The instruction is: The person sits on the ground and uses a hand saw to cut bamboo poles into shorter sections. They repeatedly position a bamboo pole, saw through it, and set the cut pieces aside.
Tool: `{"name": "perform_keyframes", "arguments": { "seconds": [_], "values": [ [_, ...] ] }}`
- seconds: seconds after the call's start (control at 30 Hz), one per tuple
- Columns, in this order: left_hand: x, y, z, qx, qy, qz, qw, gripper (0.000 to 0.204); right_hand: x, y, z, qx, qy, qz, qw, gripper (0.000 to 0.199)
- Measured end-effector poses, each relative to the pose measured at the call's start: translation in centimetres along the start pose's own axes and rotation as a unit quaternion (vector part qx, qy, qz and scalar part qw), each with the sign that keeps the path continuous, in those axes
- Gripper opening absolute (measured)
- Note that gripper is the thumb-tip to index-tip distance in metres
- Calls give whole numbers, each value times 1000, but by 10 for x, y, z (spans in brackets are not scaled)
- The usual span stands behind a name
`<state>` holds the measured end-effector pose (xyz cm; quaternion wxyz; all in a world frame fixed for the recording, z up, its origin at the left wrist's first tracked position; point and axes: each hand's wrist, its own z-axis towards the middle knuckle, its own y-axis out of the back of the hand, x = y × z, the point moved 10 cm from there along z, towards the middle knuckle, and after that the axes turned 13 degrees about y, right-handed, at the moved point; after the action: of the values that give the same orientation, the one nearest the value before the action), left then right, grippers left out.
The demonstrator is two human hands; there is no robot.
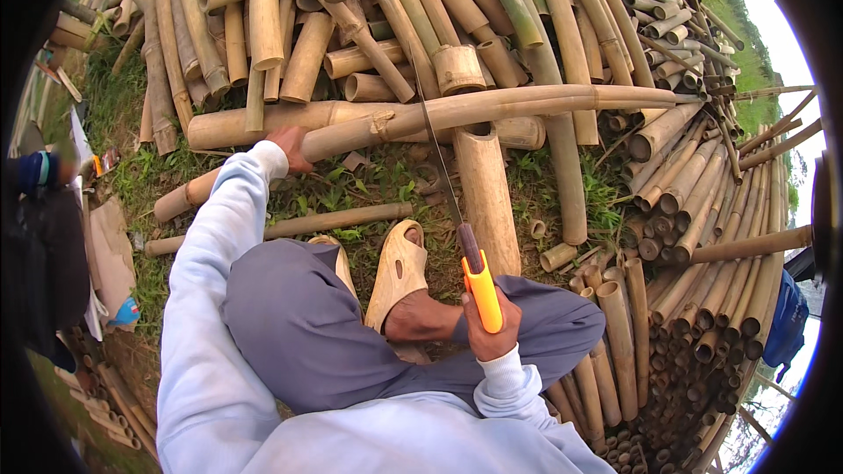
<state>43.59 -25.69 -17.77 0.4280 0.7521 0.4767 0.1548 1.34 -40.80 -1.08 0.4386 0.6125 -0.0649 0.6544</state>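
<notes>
Lengthwise, bamboo pole [509, 104]: middle left to upper right (left hand [292, 149] grasps it)
Saw [453, 203]: crosswise over it, right hand [493, 343] gripping, lower centre

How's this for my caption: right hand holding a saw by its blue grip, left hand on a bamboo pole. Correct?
The head view shows an orange grip, not blue; the right hand does hold the saw, left hand on a bamboo pole.

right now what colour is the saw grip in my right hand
Orange; the grip shows best in the head view.
</notes>
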Motion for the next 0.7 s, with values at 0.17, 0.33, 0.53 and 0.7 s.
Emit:
{"name": "perform_keyframes", "arguments": {
  "seconds": [0.17,0.33,0.53,0.7],
  "values": [
    [-1,4,3,-51,20,20,998,64,-23,-32,24,50,-33,-30,998,20],
    [-19,9,-45,-322,-91,22,942,71,-35,-26,27,22,-48,16,998,16],
    [-3,2,-17,-251,28,53,966,55,-11,-21,21,18,-60,17,998,12],
    [0,6,-12,-178,36,35,983,57,15,15,-23,17,-19,-36,999,11]
  ]
}}
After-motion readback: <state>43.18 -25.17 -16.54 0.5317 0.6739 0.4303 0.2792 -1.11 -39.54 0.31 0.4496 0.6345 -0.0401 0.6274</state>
